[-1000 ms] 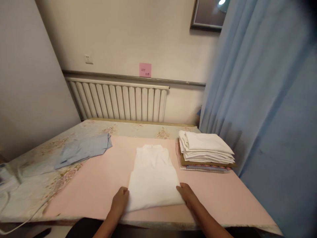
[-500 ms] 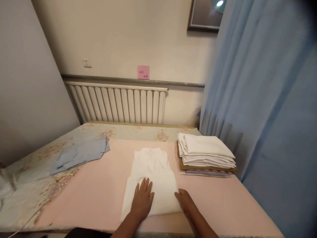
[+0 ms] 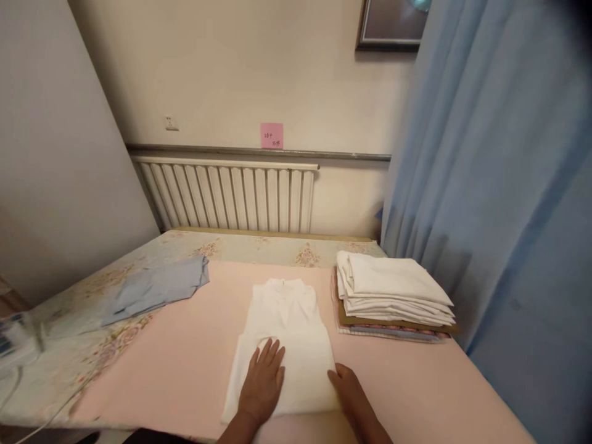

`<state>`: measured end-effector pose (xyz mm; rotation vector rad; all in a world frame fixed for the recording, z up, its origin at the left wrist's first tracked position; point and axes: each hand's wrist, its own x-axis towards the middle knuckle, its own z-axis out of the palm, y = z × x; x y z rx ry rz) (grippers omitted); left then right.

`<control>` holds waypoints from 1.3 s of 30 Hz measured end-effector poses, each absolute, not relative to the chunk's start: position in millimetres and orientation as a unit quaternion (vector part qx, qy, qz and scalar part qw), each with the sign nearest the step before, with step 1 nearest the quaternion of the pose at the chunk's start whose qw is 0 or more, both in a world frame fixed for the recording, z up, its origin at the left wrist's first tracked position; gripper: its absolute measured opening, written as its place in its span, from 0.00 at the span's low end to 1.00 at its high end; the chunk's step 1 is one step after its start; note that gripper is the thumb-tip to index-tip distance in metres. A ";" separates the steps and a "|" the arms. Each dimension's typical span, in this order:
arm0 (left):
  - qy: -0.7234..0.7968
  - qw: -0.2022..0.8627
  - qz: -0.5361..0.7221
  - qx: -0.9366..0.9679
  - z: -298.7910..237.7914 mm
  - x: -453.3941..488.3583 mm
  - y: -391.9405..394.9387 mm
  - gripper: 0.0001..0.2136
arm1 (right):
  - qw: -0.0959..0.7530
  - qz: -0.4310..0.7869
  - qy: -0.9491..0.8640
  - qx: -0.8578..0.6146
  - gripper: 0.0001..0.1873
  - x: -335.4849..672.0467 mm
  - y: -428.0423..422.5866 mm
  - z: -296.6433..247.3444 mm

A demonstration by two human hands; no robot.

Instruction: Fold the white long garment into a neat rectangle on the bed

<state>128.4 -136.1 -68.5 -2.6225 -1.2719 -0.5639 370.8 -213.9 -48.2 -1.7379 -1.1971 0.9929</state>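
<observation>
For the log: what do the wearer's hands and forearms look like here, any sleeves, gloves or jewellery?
Both hands are bare: no gloves on the left hand or the right hand. The forearms show uncovered down to the bottom edge of the picture, so no sleeve or cuff is in view. No ring, watch or bracelet can be seen on the parts that show, and there are no markings or tape.

Left hand [image 3: 262, 383] flat on white garment [image 3: 283, 345]; right hand [image 3: 346, 390] at edge.

Dim, warm indoor light. A lamp glares in the picture frame [image 3: 393, 24]. Edges bend and the top right corner darkens.
</observation>
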 end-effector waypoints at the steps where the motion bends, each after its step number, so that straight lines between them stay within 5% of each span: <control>1: -0.426 0.084 -0.187 -0.881 -68.4 128.2 -136.2 0.21 | 0.393 0.389 -0.474 -0.685 0.13 371.2 -213.8 -48.7; 39: -0.441 0.037 -0.197 -0.875 -60.3 128.1 -145.4 0.20 | 0.373 0.372 -0.483 -0.700 0.17 372.4 -217.0 -57.0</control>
